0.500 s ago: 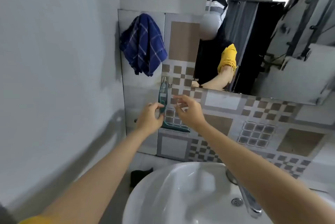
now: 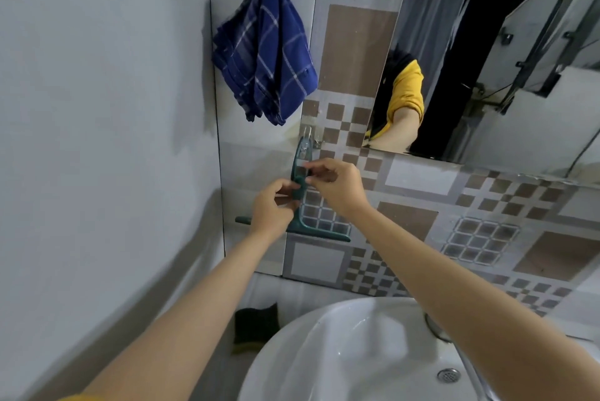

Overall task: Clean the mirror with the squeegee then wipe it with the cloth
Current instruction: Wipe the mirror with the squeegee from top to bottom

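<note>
At frame centre, the squeegee (image 2: 300,192) is hanging handle-up, blade level; left hand (image 2: 272,207) and right hand (image 2: 337,186) are pinching its handle, the wall's corner crowding from the left.

dark teal squeegee (image 2: 300,192) against grey tiles (image 2: 412,179) checked in brown and white. navy cloth (image 2: 266,56) with thin white plaid lines above the squeegee. white sink (image 2: 341,352) below it. yellow sleeve in the mirror (image 2: 487,59).
</note>
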Demonstrator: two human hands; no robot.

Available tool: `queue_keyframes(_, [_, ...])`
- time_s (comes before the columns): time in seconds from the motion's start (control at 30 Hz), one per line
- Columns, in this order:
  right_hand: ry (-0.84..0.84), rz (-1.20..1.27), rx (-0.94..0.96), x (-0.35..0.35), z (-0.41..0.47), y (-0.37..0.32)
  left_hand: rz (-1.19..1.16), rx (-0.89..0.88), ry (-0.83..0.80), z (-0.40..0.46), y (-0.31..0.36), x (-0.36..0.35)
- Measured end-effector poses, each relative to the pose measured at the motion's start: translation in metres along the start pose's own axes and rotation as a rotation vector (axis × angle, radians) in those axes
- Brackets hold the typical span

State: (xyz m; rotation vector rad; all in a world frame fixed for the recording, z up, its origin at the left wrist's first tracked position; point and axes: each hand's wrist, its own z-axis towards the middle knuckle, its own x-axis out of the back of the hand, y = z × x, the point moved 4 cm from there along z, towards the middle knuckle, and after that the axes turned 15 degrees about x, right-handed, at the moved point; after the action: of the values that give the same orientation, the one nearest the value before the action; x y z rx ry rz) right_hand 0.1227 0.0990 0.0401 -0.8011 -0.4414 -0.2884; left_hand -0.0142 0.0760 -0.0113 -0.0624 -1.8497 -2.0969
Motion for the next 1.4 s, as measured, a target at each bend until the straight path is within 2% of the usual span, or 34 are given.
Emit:
queue_keyframes(0.33, [0.092,0.018,0.081,0.023,0.005,-0.046,-0.149,-0.098,0.095,-0.024,0.034,0.018])
queue_keyframes(0.5, [0.135,-0.016,0.185,0.051,-0.003,-0.080,-0.222,-0.086,0.058,-0.042,0.062,0.025])
queue_keyframes(0.6, [0.131,-0.224,0.322,0.078,-0.012,-0.098,-0.227,-0.092,-0.014,-0.052,0.083,0.026])
queue_keyframes(0.77, [0.092,-0.733,0.637,0.127,-0.026,-0.133,-0.199,-0.156,-0.176,-0.066,0.128,0.022])
queue_keyframes(0.87, [-0.010,-0.959,0.795,0.152,-0.033,-0.155,-0.173,-0.215,-0.299,-0.076,0.156,0.015])
queue_keyframes(1.0, [-0.330,-0.825,0.739,0.181,-0.038,-0.169,-0.066,-0.272,-0.399,-0.082,0.184,0.002])
queue_keyframes(1.13, [-0.406,-0.799,0.710,0.212,-0.047,-0.181,0.007,-0.328,-0.464,-0.087,0.214,-0.012])
queue_keyframes(1.3, [-0.305,-0.937,0.710,0.256,-0.041,-0.192,0.078,-0.445,-0.437,-0.093,0.260,-0.031])
queue_keyframes(1.4, [-0.224,-1.045,0.705,0.287,-0.030,-0.202,0.179,-0.659,-0.148,-0.086,0.283,-0.030])
